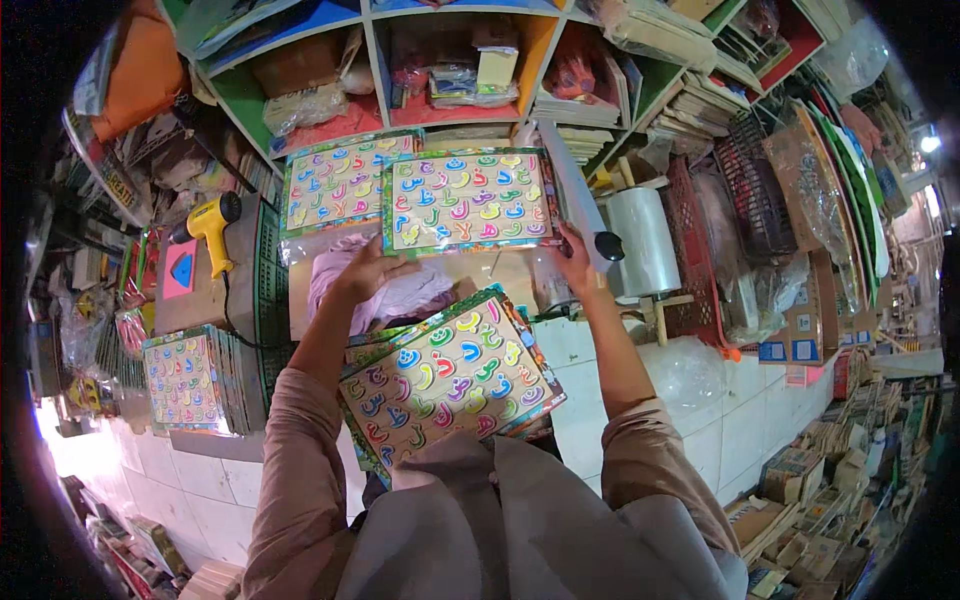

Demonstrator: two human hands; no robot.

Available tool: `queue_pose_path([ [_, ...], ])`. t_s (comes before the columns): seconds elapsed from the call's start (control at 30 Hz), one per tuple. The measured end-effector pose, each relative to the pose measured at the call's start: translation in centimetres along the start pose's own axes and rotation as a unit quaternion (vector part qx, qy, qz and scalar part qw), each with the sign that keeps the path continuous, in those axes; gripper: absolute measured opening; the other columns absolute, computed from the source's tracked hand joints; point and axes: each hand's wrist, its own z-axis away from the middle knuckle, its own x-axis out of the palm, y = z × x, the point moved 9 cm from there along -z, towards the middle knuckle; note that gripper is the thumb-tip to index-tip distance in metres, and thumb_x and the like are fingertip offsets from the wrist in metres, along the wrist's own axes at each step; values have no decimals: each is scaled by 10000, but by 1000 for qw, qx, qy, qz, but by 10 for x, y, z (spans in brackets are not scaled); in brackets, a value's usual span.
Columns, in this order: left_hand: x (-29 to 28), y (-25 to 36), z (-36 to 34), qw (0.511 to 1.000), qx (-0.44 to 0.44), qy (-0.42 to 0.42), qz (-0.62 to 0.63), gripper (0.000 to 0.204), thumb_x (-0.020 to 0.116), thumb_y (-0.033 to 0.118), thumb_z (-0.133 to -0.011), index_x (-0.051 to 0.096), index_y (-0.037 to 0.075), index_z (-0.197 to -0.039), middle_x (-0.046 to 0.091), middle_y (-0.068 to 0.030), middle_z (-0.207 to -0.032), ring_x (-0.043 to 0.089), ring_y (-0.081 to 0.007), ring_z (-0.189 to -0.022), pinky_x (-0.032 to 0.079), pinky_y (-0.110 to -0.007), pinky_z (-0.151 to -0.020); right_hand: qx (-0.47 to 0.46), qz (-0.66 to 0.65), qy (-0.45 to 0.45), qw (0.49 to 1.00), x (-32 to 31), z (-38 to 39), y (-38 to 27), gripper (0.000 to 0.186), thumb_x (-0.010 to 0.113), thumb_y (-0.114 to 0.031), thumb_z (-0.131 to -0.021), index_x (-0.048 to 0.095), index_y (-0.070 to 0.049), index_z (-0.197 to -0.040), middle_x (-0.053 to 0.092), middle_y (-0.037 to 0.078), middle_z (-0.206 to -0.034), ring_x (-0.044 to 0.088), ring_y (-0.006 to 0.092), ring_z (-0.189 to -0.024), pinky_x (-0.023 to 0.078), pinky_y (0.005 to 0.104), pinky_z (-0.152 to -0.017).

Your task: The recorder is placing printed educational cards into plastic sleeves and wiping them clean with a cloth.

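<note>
Both my hands hold a flat letter puzzle board [470,200] with colourful raised letters and a patterned border, above the worktable. My left hand [372,272] grips its lower left corner, and my right hand [576,260] its lower right edge. Beside the right hand, a long pale bar [580,190] with a black knob slants upward. Another similar board [340,185] lies behind on the left, partly covered by the held one. Several more boards [450,375] are stacked at an angle on my lap. A crumpled pale pink cloth [400,290] lies under my left hand.
On the left, a yellow heat gun [210,230] with a black cord rests on a grey surface, near a stack of boards [185,380]. A clear film roll [642,243] stands right of the bar. Behind are packed shelves [375,75]; a red crate [693,250] is at right.
</note>
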Motion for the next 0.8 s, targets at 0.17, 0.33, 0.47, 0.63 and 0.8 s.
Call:
queue_pose_path([
  [0.17, -19, -12, 1, 992, -48, 100, -57, 481, 494, -24, -793, 328, 81, -1232, 506, -71, -1112, 508, -211, -1010, 425, -345, -866, -23, -94, 49, 994, 4, 7, 9, 507, 664, -175, -699, 472, -44, -1149, 463, 158, -1164, 450, 268, -1067, 362, 341, -898],
  [0.33, -23, -15, -6, 997, -7, 73, -31, 471, 510, -23, -784, 359, 90, -1215, 524, -59, -1088, 522, -197, -987, 440, -321, -823, 44, -98, 3, 994, -34, 28, -24, 531, 688, -156, -691, 462, 29, -1134, 435, 188, -1200, 399, 247, -1136, 338, 310, -929],
  [0.47, -31, -17, -8, 994, -30, 105, -24, 469, 500, -38, -781, 364, 87, -1212, 521, -67, -1090, 530, -204, -974, 442, -319, -824, 259, -39, -117, 958, -81, 20, -13, 479, 574, -362, -781, 521, 10, -1080, 585, 133, -975, 549, 233, -920, 400, 293, -806],
  [0.63, -26, -11, -8, 993, -23, 98, -68, 474, 492, -42, -783, 354, 95, -1216, 519, -73, -1094, 530, -212, -974, 446, -307, -818, 187, -257, -21, 948, -138, -21, -85, 405, 478, -316, -852, 542, 44, -1024, 601, 90, -958, 549, 203, -920, 387, 253, -812],
  [0.8, -26, -12, -9, 995, -9, 93, -47, 469, 492, -36, -789, 355, 106, -1215, 518, -69, -1094, 531, -205, -972, 446, -302, -810, 10, 76, -22, 997, -112, -28, -137, 381, 491, -310, -834, 593, 44, -735, 579, 199, -747, 571, 317, -671, 442, 371, -611],
])
